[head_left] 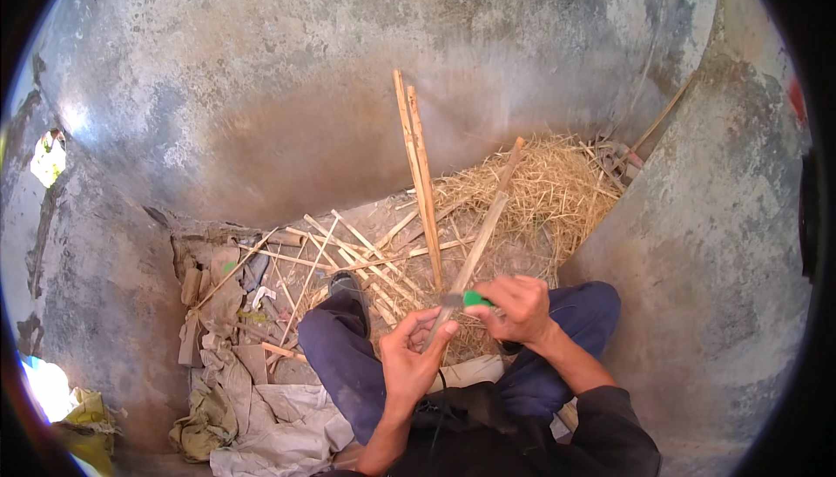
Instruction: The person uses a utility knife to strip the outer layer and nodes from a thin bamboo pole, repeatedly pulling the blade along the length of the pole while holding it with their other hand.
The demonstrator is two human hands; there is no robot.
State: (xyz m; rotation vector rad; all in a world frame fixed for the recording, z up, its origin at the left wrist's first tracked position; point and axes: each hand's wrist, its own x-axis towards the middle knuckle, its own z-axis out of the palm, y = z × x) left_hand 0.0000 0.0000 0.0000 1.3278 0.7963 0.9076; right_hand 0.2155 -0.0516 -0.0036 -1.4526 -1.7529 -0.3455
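- Pale wooden strip (pixel 477 249): on my side of the straw heap (pixel 557 185), its long axis running away and slightly rightward, far end pointing at the heap.
- My left hand (pixel 411 353) pinches the strip's near end.
- My right hand (pixel 515 310) wraps a green-handled tool (pixel 475 298), its grey end blurred across the strip.
- I'd judge this a shaving step; the next stroke calls for a firm left pinch and a shallow tool angle.
- Left of the heap: two long sticks (pixel 421 182).
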